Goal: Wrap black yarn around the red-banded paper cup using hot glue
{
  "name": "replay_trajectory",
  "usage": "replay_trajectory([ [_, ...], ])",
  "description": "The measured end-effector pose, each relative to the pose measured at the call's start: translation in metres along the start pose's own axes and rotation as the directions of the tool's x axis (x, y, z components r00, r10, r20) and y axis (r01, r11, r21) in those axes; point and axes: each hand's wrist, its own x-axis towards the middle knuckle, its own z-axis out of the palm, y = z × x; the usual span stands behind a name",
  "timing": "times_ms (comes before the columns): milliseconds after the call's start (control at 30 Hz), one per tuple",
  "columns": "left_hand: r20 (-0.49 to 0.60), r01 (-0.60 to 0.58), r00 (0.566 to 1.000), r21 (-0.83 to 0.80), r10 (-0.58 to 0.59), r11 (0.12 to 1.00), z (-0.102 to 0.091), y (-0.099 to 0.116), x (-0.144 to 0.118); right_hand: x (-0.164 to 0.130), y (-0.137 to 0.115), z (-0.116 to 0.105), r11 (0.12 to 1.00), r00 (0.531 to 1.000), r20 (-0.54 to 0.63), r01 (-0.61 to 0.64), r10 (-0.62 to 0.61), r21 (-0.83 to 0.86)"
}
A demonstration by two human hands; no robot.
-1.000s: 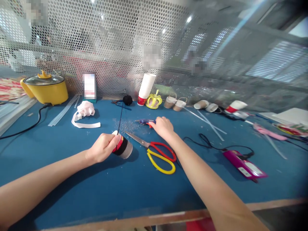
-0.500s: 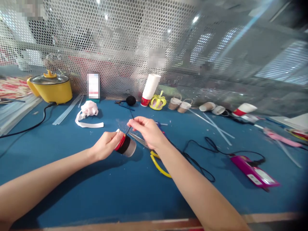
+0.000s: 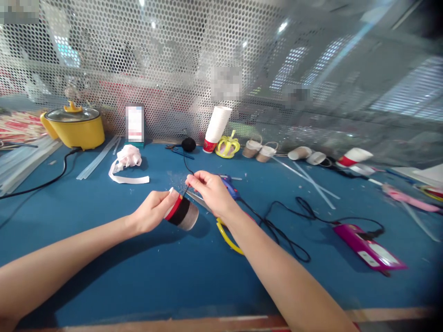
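Observation:
My left hand (image 3: 154, 210) is closed on the rim end of a paper cup (image 3: 189, 217), which lies tilted sideways above the table. Red shows near the rim, then a wide band of wound black yarn (image 3: 180, 211), then a greyish base. Between the thumb and fingers of my right hand (image 3: 209, 191) a strand of black yarn (image 3: 188, 165) is pinched. The strand runs from the cup up to a black yarn ball (image 3: 188, 145) at the back. Scissors with yellow handles (image 3: 228, 237) lie partly hidden beneath my right hand and forearm.
A blue glue gun (image 3: 230, 186) lies behind my right wrist, its cord leading toward a purple power strip (image 3: 370, 249). Along the back stand a yellow electric pot (image 3: 76, 131), a phone (image 3: 134, 123), stacked paper cups (image 3: 217, 127) and a yellow crown-shaped piece (image 3: 227, 146). White ribbon (image 3: 128, 157) lies left.
My right hand has dropped slightly and shifted a little right, still pinching the yarn. The cup has turned slightly in my left hand. More of the glue gun shows.

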Motion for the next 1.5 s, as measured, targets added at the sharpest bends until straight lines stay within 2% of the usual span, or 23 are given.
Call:
replay_trajectory([
  [367,0.038,-0.106,0.994,0.011,0.105,0.994,-0.001,0.004,-0.005,-0.004,0.000,0.003,0.998,0.998,0.054,-0.019,0.022,-0.056],
  [700,0.017,-0.254,0.967,0.070,0.254,0.965,-0.002,-0.001,-0.007,-0.007,-0.001,0.006,0.998,0.995,0.092,-0.026,0.031,-0.058],
  [1067,-0.004,-0.334,0.942,0.069,0.335,0.940,-0.003,0.003,-0.006,-0.008,0.000,0.008,0.991,0.979,0.162,-0.114,0.125,-0.073],
  [1200,0.000,-0.276,0.961,0.005,0.276,0.961,-0.003,0.004,-0.006,-0.007,0.002,0.009,0.987,0.972,0.184,-0.129,0.144,-0.091],
  [1333,-0.034,-0.094,0.995,-0.201,0.089,0.975,-0.001,0.006,-0.004,-0.004,0.004,0.009,0.991,0.975,0.177,-0.129,0.134,-0.038],
  [1400,-0.067,-0.019,0.998,-0.305,-0.002,0.952,-0.001,0.007,-0.002,-0.001,0.003,0.006,0.985,0.972,0.160,-0.174,0.170,0.011],
  [1500,-0.136,0.000,0.989,-0.389,-0.058,0.921,-0.002,0.008,0.003,0.000,-0.005,-0.004,0.960,0.949,0.174,-0.275,0.262,0.052],
])
